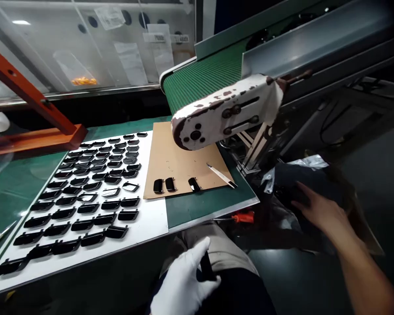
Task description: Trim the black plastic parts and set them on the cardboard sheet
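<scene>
Our gloved left hand [182, 280] curls closed around a glossy black plastic part [206, 266] over our lap, while our bare right hand [321, 212] lies open, fingers spread, on a dark bag [302, 186] beside the worktop [210, 208].

Counting from my end: 2 hands, left hand [181, 280] gloved, right hand [321, 213] bare. Black glossy pieces [82, 226] on white sheet [151, 218]: dozens, no exact count from here. 3 more on cardboard sheet [180, 153], plus 1 black piece [206, 266] in left hand. 1 craft knife [221, 176], 1 orange screwdriver [243, 217].
</scene>
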The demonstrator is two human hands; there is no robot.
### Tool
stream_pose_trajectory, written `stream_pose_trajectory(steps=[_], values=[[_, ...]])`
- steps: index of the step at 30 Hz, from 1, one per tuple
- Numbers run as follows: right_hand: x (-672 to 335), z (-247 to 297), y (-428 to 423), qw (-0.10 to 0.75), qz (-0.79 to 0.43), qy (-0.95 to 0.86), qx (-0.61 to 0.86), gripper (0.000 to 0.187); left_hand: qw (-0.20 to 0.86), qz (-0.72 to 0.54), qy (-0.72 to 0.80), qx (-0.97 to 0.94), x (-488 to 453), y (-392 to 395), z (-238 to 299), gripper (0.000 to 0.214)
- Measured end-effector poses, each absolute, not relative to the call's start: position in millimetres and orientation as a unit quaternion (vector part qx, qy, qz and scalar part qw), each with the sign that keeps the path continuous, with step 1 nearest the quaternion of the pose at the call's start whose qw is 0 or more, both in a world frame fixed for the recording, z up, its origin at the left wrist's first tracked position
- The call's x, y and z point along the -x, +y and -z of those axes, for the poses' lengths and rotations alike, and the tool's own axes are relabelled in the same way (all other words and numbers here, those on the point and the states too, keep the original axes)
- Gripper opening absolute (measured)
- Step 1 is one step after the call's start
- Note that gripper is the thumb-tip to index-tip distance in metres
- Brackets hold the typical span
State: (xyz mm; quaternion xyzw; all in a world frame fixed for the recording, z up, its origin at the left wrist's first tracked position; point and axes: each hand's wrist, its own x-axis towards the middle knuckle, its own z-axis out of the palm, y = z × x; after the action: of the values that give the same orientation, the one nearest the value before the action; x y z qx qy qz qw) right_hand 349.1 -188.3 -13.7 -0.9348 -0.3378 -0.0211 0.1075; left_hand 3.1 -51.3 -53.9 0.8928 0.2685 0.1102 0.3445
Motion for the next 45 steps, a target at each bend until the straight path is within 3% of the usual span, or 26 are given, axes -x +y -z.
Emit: stream_pose_trajectory(steps=[6, 9, 14, 18, 23, 29, 33, 35, 39, 43, 45], values=[[-319.8, 30.0, -94.0, 0.12, -0.008, -0.501, 0.857, 0.041, 0.324, -0.228, 0.326, -0.858, 18.9, -41.7, 35.9, 0.086], [-292.2, 47.4, -35.5, 0.108, -0.024, -0.573, 0.812, 0.046, 0.339, -0.256, 0.367, -0.828, 30.1, -38.1, 23.6, 0.087], [-291.9, 67.2, 11.3, 0.084, -0.053, -0.568, 0.817, 0.038, 0.367, -0.31, 0.418, -0.771, 53.3, -35.2, 15.2, 0.086], [-303.0, 66.3, 11.9, 0.039, -0.077, -0.542, 0.836, 0.025, 0.384, -0.342, 0.435, -0.74, 66.0, -33.7, 18.1, 0.085], [-305.5, 60.1, 6.4, 0.032, -0.111, -0.51, 0.852, 0.027, 0.379, -0.337, 0.444, -0.739, 75.1, -27.6, 18.8, 0.085], [-295.1, 35.8, -23.2, 0.127, -0.18, -0.502, 0.836, 0.021, 0.333, -0.323, 0.442, -0.768, 78.3, -23.8, 18.0, 0.086], [-252.0, 10.4, -51.0, 0.218, -0.34, -0.576, 0.711, 0.035, 0.316, -0.3, 0.424, -0.794, 72.0, -24.9, 15.2, 0.088], [-223.5, -1.9, -58.3, 0.237, -0.355, -0.616, 0.662, 0.037, 0.321, -0.294, 0.41, -0.802, 67.0, -26.3, 12.7, 0.088], [-177.8, -23.7, -58.4, 0.206, -0.347, -0.737, 0.542, 0.028, 0.342, -0.293, 0.382, -0.807, 56.8, -30.4, 7.2, 0.086], [-157.5, -36.0, -57.4, 0.145, -0.32, -0.788, 0.505, 0.032, 0.378, -0.288, 0.37, -0.798, 49.0, -34.3, 3.1, 0.085], [-152.8, -37.1, -59.6, 0.108, -0.271, -0.802, 0.521, 0.045, 0.398, -0.291, 0.356, -0.794, 46.2, -36.0, 2.1, 0.084]])
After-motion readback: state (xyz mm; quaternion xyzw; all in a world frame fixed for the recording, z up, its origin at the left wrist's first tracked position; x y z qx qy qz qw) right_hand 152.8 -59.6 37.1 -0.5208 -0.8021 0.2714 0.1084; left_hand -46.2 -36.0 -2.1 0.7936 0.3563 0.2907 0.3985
